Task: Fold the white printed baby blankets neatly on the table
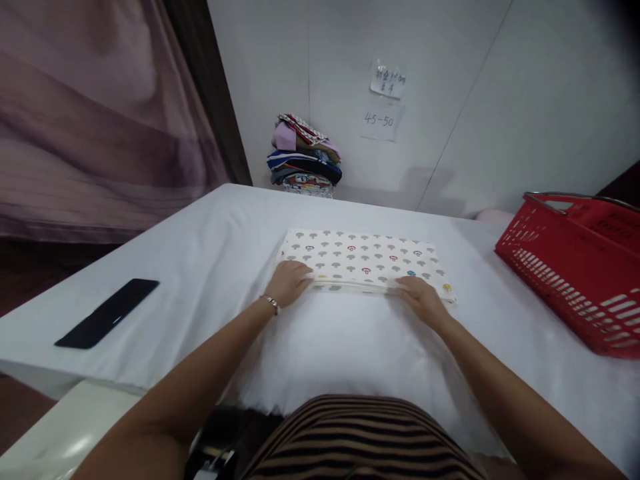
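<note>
A folded white cloth [345, 257] printed with small grey, red, blue and yellow mushrooms lies flat on the white-covered table [345, 353]. Its folded layers show along the near edge. My left hand [289, 283], with a bracelet at the wrist, grips the cloth near its left front corner. Toward the right of the same near edge, my right hand [419, 297] pinches the cloth, fingers on top. Both thumbs are mostly hidden at the edge.
A red plastic basket [565, 267] stands at the right. On the left lies a flat black object [110, 313]. Behind the table's far edge rises a stack of folded clothes [306, 157] against the wall. Handwritten paper signs [380, 123] hang there. A pinkish curtain [90, 120] is at far left.
</note>
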`<state>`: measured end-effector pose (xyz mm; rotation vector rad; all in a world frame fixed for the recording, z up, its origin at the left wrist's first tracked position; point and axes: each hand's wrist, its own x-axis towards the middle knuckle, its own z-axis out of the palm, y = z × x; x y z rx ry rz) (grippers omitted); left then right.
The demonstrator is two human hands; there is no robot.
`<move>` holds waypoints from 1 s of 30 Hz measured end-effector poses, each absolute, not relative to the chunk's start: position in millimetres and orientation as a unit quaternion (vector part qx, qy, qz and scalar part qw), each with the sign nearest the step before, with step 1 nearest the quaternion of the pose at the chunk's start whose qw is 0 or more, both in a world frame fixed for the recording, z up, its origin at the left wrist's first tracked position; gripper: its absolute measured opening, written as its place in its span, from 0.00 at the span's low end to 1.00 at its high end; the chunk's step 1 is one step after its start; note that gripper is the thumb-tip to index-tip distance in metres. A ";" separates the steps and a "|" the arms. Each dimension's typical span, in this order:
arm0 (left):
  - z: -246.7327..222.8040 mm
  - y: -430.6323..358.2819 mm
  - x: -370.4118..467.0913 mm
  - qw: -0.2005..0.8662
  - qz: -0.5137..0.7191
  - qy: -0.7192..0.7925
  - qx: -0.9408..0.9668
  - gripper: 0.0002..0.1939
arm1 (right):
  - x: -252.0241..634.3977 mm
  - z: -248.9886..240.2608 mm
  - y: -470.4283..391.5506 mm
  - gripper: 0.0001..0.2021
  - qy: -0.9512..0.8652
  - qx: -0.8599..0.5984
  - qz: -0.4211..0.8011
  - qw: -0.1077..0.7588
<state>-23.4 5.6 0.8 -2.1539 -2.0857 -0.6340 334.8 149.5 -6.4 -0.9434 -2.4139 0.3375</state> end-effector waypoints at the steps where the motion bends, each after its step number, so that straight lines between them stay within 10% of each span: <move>1: -0.2 12.7 -14.3 0.036 -0.211 -0.671 -0.710 0.13 | 319.4 -4.3 145.2 0.13 -0.904 -0.316 0.141 0.249; 30: -15.3 44.5 23.0 0.090 -0.082 -0.620 -0.775 0.12 | 262.6 -21.7 142.8 0.14 -0.945 -0.265 0.018 0.193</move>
